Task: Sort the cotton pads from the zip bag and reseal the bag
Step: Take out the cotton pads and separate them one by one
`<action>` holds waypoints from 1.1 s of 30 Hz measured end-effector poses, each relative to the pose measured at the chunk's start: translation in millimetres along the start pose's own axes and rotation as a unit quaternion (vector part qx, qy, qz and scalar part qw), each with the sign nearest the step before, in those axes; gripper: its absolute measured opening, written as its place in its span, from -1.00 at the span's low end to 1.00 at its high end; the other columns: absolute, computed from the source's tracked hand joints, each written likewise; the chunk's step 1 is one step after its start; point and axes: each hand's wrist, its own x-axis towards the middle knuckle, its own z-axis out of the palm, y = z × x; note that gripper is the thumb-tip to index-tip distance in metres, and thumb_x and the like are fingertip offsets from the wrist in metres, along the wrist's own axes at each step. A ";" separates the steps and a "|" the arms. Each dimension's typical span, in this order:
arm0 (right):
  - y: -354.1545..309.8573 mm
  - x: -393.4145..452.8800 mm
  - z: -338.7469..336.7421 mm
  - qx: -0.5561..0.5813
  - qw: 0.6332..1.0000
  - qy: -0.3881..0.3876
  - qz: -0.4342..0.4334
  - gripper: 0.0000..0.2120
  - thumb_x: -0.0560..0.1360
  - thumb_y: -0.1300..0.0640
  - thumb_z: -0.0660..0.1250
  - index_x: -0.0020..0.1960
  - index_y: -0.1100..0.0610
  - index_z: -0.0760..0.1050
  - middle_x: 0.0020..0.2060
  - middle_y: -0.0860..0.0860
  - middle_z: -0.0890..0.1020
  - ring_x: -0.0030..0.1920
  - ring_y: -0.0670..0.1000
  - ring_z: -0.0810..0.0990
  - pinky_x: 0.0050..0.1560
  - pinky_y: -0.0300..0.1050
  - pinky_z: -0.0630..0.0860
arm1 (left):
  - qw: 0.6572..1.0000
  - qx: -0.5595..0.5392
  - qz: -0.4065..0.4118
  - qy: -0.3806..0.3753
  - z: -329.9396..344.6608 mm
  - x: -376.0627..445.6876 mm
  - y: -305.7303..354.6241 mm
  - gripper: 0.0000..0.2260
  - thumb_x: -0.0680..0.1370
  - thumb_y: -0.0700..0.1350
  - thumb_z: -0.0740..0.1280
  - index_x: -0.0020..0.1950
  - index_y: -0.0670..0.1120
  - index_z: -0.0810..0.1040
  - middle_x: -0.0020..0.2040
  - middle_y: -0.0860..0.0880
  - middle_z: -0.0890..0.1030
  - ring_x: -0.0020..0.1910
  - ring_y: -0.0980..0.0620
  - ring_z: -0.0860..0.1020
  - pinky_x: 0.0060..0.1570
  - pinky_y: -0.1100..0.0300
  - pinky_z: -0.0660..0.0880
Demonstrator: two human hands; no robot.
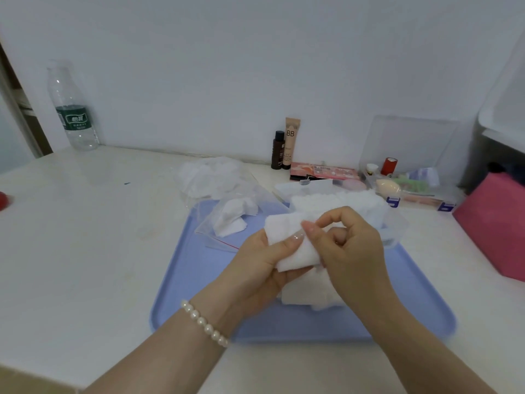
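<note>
Two hands (255, 268) (349, 251) pinching flat white cotton pads (287, 237), edges soft

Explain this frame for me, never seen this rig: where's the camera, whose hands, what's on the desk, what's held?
There is no robot here. A person wears one wide-angle camera on the head, looking forward and down at their own bare hands. The left hand, with a pearl bracelet on its wrist, holds a small stack of white cotton pads. The right hand pinches at the top pad. Below them lies a blue tray on a white desk. On the tray sit an open zip bag still holding some pads, a loose pile of pads, and a clear box with pads in it. Cosmetics stand along the wall.
</note>
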 end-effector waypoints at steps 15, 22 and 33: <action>8.7 18.9 -40.0 0.116 0.961 -0.178 0.179 -0.83 0.44 0.25 0.34 0.03 0.22 0.57 -0.23 0.03 0.65 -0.34 -0.13 0.53 -0.31 -0.28 0.45 | 0.991 -0.132 -0.031 -0.010 2.1 -2.7 11.9 -0.64 0.40 -0.20 0.27 0.16 -0.29 0.54 0.13 -0.19 0.62 0.00 -0.08 0.65 -0.11 0.09 0.63; 6.7 23.1 -51.0 0.181 0.972 -0.091 0.117 -0.51 0.10 -0.02 0.54 -0.13 0.32 0.59 -0.16 0.20 0.66 -0.13 0.08 0.63 -0.15 -0.10 0.60 | 0.995 -0.089 -0.034 0.022 -1.7 0.0 7.8 -0.67 0.37 -0.24 0.32 0.12 -0.27 0.54 -0.01 -0.18 0.66 -0.09 -0.09 0.67 -0.14 0.06 0.63; -17.0 4.2 -12.5 0.119 0.980 -0.159 0.004 -0.92 0.37 0.23 0.41 -0.30 0.14 0.60 -0.50 -0.03 0.57 -0.55 -0.12 0.47 -0.63 -0.30 0.33 | 0.993 0.093 -0.038 -0.070 4.8 -4.6 2.7 -0.78 0.47 -0.32 0.31 -0.08 -0.07 0.70 -0.09 -0.17 0.66 -0.14 -0.06 0.64 -0.05 0.10 0.59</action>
